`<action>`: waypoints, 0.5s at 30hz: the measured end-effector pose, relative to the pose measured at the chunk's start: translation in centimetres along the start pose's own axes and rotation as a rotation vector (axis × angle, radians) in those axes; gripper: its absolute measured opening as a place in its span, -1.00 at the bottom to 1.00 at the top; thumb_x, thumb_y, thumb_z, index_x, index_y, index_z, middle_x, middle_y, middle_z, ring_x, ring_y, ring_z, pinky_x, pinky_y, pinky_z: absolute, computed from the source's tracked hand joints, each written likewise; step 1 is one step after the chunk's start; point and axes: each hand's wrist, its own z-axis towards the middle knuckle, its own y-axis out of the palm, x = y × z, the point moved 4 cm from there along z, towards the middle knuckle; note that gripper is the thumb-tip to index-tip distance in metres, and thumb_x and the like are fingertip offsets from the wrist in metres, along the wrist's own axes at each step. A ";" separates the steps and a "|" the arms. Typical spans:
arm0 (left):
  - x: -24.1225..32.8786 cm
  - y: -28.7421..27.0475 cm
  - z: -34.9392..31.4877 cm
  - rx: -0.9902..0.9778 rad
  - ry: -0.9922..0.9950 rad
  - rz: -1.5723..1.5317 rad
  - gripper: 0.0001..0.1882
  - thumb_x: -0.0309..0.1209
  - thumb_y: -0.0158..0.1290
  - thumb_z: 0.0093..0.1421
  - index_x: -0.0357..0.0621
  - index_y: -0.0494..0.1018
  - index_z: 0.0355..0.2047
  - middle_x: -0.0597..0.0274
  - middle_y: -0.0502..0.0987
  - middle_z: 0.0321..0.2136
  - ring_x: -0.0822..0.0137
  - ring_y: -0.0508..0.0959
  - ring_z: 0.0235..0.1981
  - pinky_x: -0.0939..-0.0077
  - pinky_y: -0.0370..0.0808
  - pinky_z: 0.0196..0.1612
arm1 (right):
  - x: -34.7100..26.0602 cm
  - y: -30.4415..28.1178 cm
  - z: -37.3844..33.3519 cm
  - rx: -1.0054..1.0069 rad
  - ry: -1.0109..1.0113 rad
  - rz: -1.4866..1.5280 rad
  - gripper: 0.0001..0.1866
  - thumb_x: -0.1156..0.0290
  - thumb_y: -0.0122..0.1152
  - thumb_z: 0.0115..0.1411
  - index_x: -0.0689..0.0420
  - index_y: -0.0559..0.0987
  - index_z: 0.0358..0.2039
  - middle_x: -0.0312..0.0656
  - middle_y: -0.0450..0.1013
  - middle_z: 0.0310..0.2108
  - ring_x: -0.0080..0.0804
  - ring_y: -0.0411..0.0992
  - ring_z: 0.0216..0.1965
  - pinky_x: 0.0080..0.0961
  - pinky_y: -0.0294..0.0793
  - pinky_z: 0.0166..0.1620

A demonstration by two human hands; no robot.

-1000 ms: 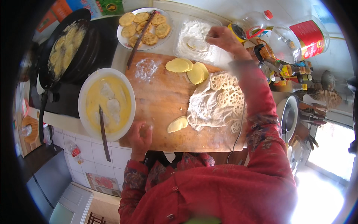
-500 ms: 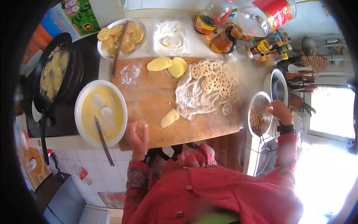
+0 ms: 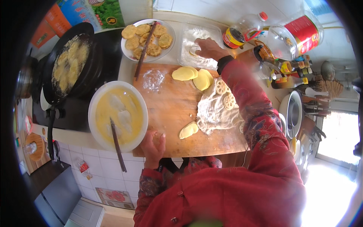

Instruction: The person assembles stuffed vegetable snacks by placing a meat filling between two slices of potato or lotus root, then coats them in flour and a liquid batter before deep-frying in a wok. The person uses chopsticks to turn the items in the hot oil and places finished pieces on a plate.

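Note:
My right hand [image 3: 210, 49] reaches into a clear plastic tray of white flour [image 3: 186, 39]. Its thumb and fingers close on a pale floured slice [image 3: 194, 52] lying there. My left hand [image 3: 153, 147] rests at the board's near left edge, beside the white bowl of yellow batter [image 3: 93, 125]. The fingers are curled in, and whatever they hold is hidden. Dark chopsticks [image 3: 117, 145] lean out of the bowl, where several pale pieces lie in the batter. On the wooden board [image 3: 166, 109] are yellow potato slices [image 3: 183, 73] and lotus root slices [image 3: 229, 101] on a cloth [image 3: 211, 117].
Several pieces fry in a black pan [image 3: 72, 64] at the left, its handle pointing toward me. A plate [image 3: 171, 36] of golden fried patties stands at the back, with chopsticks [image 3: 145, 51] across it. Bottles [image 3: 232, 38] crowd the back right. My right sleeve covers part of the cloth.
My right hand has swung from the bowl of brown minced filling at the right across to the flour tray. The view has shifted. My left hand stays curled by the batter bowl.

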 end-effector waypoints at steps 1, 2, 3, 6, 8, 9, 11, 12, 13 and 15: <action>-0.1 0.0 0.0 -0.005 -0.026 -0.027 -0.75 -0.38 0.21 0.05 -0.24 0.44 -0.32 0.08 0.47 -0.46 0.10 0.48 -0.42 0.29 0.42 -0.30 | 0.3 0.2 0.5 0.036 -0.012 0.011 -0.53 0.10 0.15 0.03 0.12 0.52 -0.11 0.03 0.50 -0.14 0.09 0.39 -0.03 -0.16 0.40 -0.02; 0.0 0.0 0.0 0.005 -0.022 -0.021 -0.75 -0.38 0.21 0.04 -0.22 0.44 -0.32 0.10 0.47 -0.46 0.12 0.49 -0.41 0.31 0.42 -0.30 | 0.7 0.3 0.8 0.013 -0.024 0.039 -0.52 0.09 0.17 0.01 0.12 0.53 -0.12 0.03 0.50 -0.16 0.07 0.39 -0.03 -0.18 0.41 -0.02; 0.0 0.1 -0.1 0.003 -0.022 0.006 -0.75 -0.38 0.21 0.04 -0.22 0.44 -0.32 0.10 0.47 -0.46 0.13 0.49 -0.41 0.31 0.42 -0.30 | 1.1 0.4 1.1 -0.016 -0.032 0.065 -0.51 0.08 0.18 0.00 0.12 0.53 -0.13 0.03 0.50 -0.17 0.05 0.39 -0.03 -0.20 0.41 -0.03; 0.1 0.0 -0.1 0.002 -0.022 0.038 -0.75 -0.38 0.22 0.03 -0.20 0.45 -0.31 0.12 0.48 -0.46 0.14 0.49 -0.40 0.32 0.42 -0.31 | 1.7 0.1 1.5 -0.122 -0.077 0.217 -0.47 0.14 0.30 -0.11 0.14 0.53 -0.13 -0.01 0.51 -0.16 -0.02 0.43 -0.06 -0.26 0.43 -0.05; 0.1 0.0 -0.1 0.000 -0.026 0.050 -0.75 -0.38 0.22 0.03 -0.19 0.45 -0.31 0.13 0.48 -0.46 0.15 0.49 -0.40 0.33 0.42 -0.31 | 1.6 0.0 1.4 -0.129 -0.070 0.259 -0.48 0.20 0.39 -0.14 0.15 0.52 -0.14 -0.05 0.51 -0.19 -0.05 0.46 -0.13 -0.31 0.46 -0.10; 0.2 0.0 0.0 0.007 -0.002 0.065 -0.75 -0.38 0.22 0.02 -0.18 0.45 -0.31 0.14 0.48 -0.46 0.15 0.49 -0.40 0.32 0.42 -0.31 | 1.5 -0.4 1.3 -0.048 -0.104 0.227 -0.53 0.17 0.36 -0.11 0.13 0.53 -0.20 -0.05 0.50 -0.22 -0.06 0.46 -0.15 -0.27 0.45 -0.13; 0.3 0.0 0.1 0.011 0.008 0.076 -0.75 -0.39 0.23 0.01 -0.17 0.46 -0.31 0.14 0.48 -0.46 0.15 0.49 -0.40 0.32 0.43 -0.30 | 1.3 -1.2 0.6 0.193 -0.119 0.145 -0.62 0.11 0.32 -0.05 0.10 0.53 -0.31 -0.07 0.48 -0.28 -0.07 0.44 -0.20 -0.20 0.42 -0.18; 0.2 0.1 0.1 0.008 -0.003 0.060 -0.75 -0.39 0.23 0.01 -0.17 0.46 -0.31 0.15 0.48 -0.46 0.15 0.49 -0.40 0.32 0.43 -0.30 | 0.8 -1.0 0.1 0.189 -0.220 0.094 -0.70 0.12 0.27 0.02 0.04 0.56 -0.32 -0.10 0.48 -0.31 -0.08 0.45 -0.21 -0.20 0.43 -0.20; 0.2 0.1 0.1 0.007 -0.013 0.046 -0.74 -0.39 0.23 0.01 -0.17 0.46 -0.30 0.15 0.48 -0.46 0.15 0.49 -0.40 0.33 0.43 -0.30 | 0.9 -1.4 -0.2 0.265 -0.241 0.146 -0.72 0.13 0.25 0.03 0.04 0.56 -0.34 -0.08 0.49 -0.32 -0.07 0.46 -0.22 -0.20 0.44 -0.20; 0.1 0.1 0.1 0.007 -0.024 0.034 -0.75 -0.40 0.23 0.01 -0.17 0.46 -0.30 0.15 0.48 -0.46 0.15 0.49 -0.40 0.33 0.44 -0.30 | 1.4 -1.4 -0.5 0.288 -0.251 0.225 -0.75 0.14 0.21 0.07 0.05 0.58 -0.36 -0.05 0.50 -0.35 -0.06 0.47 -0.24 -0.19 0.45 -0.21</action>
